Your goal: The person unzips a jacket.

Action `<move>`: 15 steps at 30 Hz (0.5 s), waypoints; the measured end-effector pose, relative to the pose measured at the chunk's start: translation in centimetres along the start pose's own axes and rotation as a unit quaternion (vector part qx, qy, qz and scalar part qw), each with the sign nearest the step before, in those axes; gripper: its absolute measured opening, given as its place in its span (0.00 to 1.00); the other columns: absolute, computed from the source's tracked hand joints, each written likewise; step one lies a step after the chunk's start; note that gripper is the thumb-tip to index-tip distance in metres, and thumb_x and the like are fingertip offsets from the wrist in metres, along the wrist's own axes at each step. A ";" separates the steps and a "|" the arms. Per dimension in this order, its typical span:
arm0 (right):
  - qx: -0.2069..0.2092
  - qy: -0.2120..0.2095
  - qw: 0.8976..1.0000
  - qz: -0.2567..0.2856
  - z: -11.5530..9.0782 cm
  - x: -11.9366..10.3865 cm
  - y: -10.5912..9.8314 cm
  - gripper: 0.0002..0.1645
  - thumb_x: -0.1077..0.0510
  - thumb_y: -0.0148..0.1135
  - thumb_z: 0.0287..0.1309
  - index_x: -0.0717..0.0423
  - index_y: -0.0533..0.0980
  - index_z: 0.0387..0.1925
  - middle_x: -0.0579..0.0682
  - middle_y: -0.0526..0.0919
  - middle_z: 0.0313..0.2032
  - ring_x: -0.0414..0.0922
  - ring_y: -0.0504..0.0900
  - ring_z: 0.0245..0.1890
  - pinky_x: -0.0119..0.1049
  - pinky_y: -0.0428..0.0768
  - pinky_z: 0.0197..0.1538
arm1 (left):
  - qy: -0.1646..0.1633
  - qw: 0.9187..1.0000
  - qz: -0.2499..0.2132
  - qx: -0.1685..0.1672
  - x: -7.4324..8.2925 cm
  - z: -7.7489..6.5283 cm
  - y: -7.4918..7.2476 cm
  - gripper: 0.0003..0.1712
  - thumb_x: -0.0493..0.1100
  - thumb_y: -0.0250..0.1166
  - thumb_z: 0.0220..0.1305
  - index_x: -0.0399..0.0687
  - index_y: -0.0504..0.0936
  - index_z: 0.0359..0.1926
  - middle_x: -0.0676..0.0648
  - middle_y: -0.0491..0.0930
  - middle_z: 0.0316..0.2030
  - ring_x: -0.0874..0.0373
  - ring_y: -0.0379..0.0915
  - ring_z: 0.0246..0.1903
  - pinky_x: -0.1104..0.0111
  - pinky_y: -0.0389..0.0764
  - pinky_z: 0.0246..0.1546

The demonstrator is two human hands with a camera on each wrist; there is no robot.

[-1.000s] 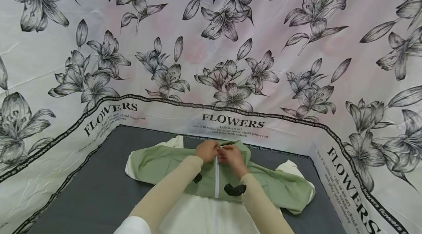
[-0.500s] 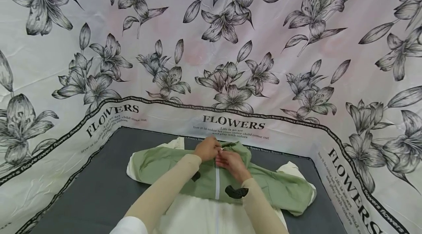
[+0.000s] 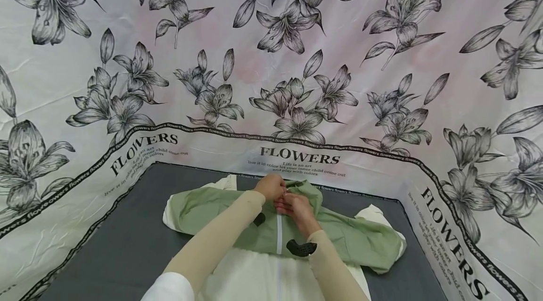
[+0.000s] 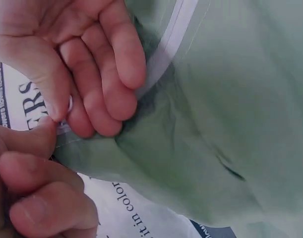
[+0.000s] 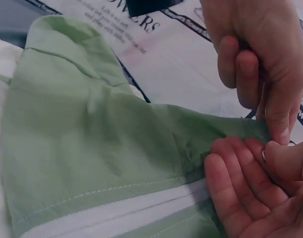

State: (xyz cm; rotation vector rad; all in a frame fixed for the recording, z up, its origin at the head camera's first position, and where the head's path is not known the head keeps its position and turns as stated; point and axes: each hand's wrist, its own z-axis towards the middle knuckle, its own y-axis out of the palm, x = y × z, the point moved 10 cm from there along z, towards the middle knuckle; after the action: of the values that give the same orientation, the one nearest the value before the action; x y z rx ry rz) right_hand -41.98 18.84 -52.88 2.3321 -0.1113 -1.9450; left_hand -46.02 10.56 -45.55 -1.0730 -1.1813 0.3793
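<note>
A green and cream zip-up jacket (image 3: 203,209) lies spread on a dark grey surface, sleeves out to both sides. Its white zipper (image 3: 279,235) runs up the middle towards the collar. At the collar end, my left hand (image 3: 271,187) pinches the green fabric edge between thumb and forefinger, other fingers curled, as the left wrist view shows. Right beside it, my right hand (image 5: 260,193) turns its palm up and pinches a small white zipper pull (image 5: 264,155) between thumb and forefinger. The thumb mostly hides that pull. Both thumbs meet at the zipper's top.
The dark grey surface (image 3: 106,244) extends around the jacket. Behind it and along both sides rises a white flower-printed cloth (image 3: 297,103) with a lettered border. A black wrist-worn device (image 3: 301,248) sits at the right wrist, over the jacket.
My left hand and forearm have shifted slightly right, over the collar end. The right hand's fingers have spread a little across the zipper. The jacket lies as before.
</note>
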 end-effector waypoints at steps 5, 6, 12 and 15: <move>0.003 -0.003 1.000 0.008 -0.2 -0.1 0.3 0.20 0.59 0.53 0.73 0.73 0.78 0.54 0.53 0.90 0.37 0.41 0.89 0.34 0.37 0.87 0.43 | 0.003 1.000 -0.003 -0.005 -0.1 0.1 -0.2 0.16 0.38 0.60 0.70 0.46 0.88 0.26 0.53 0.72 0.16 0.59 0.63 0.18 0.69 0.66 0.23; 0.005 -0.002 1.000 0.010 -0.3 -0.1 0.3 0.20 0.58 0.54 0.73 0.73 0.78 0.53 0.53 0.90 0.37 0.42 0.89 0.34 0.38 0.87 0.43 | 0.006 1.000 -0.001 -0.003 -0.1 0.0 -0.3 0.16 0.38 0.60 0.70 0.45 0.88 0.25 0.53 0.71 0.16 0.59 0.62 0.18 0.68 0.65 0.23; 0.014 -0.001 1.000 0.025 -0.7 -0.4 0.4 0.19 0.58 0.55 0.71 0.71 0.80 0.50 0.54 0.90 0.36 0.43 0.90 0.33 0.40 0.88 0.44 | 0.033 0.994 0.093 0.050 1.1 -0.4 -1.5 0.18 0.41 0.62 0.69 0.53 0.87 0.22 0.55 0.78 0.21 0.62 0.68 0.21 0.69 0.68 0.23; 0.023 -0.001 0.999 0.029 -0.9 -0.6 0.4 0.20 0.58 0.54 0.71 0.72 0.79 0.51 0.55 0.90 0.36 0.44 0.90 0.33 0.41 0.88 0.45 | 0.030 0.988 0.125 0.080 1.6 -0.4 -1.8 0.18 0.41 0.62 0.69 0.54 0.84 0.20 0.54 0.81 0.24 0.62 0.67 0.22 0.70 0.67 0.23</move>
State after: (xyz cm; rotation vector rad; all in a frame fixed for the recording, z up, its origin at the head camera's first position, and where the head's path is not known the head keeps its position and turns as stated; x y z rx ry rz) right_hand -41.22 18.60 -52.06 2.3280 -0.2227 -1.9366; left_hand -45.57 10.63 -43.13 -1.0869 -0.9474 0.6217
